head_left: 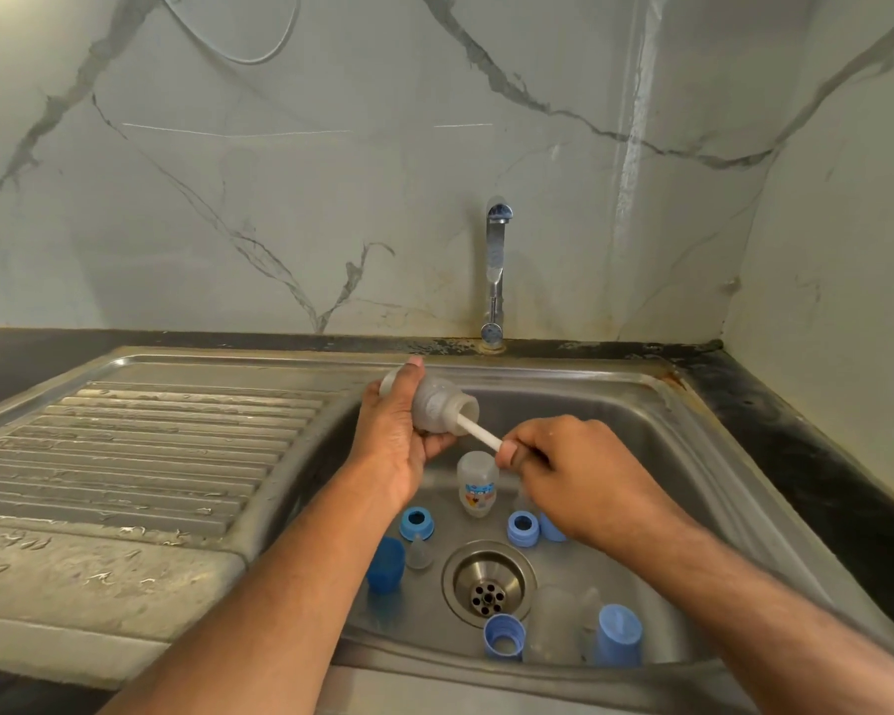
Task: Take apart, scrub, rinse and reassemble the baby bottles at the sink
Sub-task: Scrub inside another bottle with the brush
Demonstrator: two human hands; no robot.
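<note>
My left hand (401, 446) grips clear bottle (437, 402) over sink (667, 436); right hand (563, 472) pinches white brush handle (478, 433) entering its mouth at 4 o'clock. Drain (489, 583) w/ blue rings at 6.

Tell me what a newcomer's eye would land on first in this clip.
The two hands over the sink basin come first: the left hand grips a clear baby bottle tilted on its side, and the right hand pinches the white brush handle pushed into the bottle's mouth. Next, the blue collar rings and caps scattered around the drain, with a second bottle upright behind it.
</note>
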